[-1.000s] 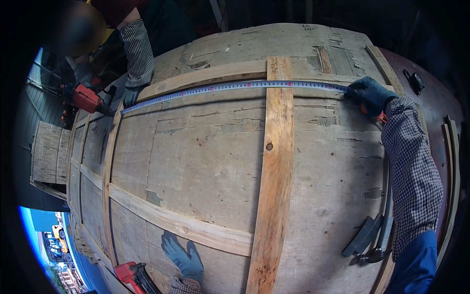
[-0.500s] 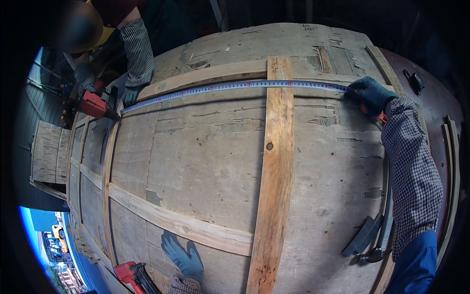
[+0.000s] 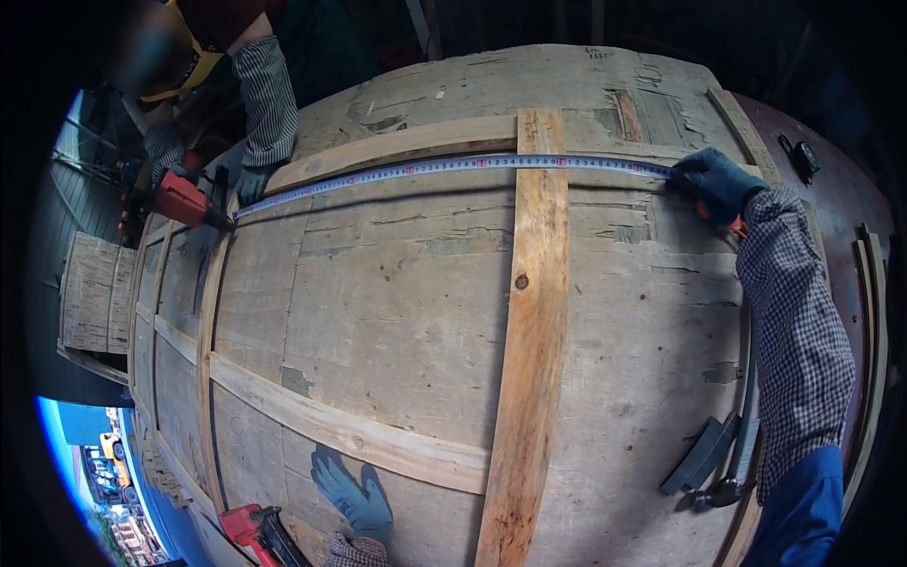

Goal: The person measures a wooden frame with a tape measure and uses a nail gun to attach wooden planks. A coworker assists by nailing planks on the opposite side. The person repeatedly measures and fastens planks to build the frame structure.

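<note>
My gloved right hand is closed around a tape measure, whose orange case shows below the fingers. Its blade stretches leftward across the plank frame to a co-worker's gloved hand at the far left. Under the blade, an upright wooden plank crosses the plywood sheet. My gloved left hand lies flat on the plywood, fingers spread, just below a slanting wooden batten. Close to it at the lower edge is a red nail gun.
The co-worker's other hand is at a second red nail gun. A hammer and grey fastener strips lie beneath my right forearm. Stacked boards stand at the left; a small black object lies far right.
The co-worker's head has shifted slightly, and the nail gun there has moved a touch to the right. My hands and the tape stay where they were.
</note>
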A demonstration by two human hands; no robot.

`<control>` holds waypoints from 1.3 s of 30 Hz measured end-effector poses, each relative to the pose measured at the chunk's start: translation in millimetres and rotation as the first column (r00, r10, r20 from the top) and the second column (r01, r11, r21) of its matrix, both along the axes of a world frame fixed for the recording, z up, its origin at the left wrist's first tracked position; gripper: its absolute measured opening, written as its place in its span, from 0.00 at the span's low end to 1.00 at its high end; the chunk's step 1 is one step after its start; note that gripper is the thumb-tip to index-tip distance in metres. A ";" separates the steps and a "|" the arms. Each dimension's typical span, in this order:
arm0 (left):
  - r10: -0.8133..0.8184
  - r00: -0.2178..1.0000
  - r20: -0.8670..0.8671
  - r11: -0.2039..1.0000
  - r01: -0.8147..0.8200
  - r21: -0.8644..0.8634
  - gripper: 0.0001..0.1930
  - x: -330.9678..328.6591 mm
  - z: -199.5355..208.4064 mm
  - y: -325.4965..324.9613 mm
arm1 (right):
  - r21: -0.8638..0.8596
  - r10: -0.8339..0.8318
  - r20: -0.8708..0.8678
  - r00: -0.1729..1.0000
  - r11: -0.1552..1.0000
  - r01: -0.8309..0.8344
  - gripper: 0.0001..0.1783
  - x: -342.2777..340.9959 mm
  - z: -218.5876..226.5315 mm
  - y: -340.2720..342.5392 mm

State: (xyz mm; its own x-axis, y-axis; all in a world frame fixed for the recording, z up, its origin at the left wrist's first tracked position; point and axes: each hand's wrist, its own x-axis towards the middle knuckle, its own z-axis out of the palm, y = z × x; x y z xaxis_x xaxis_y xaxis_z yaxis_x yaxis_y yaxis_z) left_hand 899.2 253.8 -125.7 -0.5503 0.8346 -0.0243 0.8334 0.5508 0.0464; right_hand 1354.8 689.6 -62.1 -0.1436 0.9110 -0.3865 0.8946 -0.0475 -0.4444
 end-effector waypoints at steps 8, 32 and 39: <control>-0.012 1.000 0.008 1.000 0.012 0.000 0.33 0.2 2.5 1.2 | 0.014 0.013 0.037 0.999 1.000 -0.013 0.18 1.2 -0.8 1.1; -0.042 0.998 -0.038 0.997 0.045 0.062 0.36 -2.5 5.1 6.6 | 0.015 -0.141 -0.071 0.988 0.990 0.142 0.15 -3.6 -3.3 -8.0; -0.067 0.997 -0.038 0.985 0.072 0.159 0.36 -4.4 8.7 9.3 | -0.041 -0.005 -0.165 0.986 0.999 -0.002 0.11 -8.4 18.7 -39.5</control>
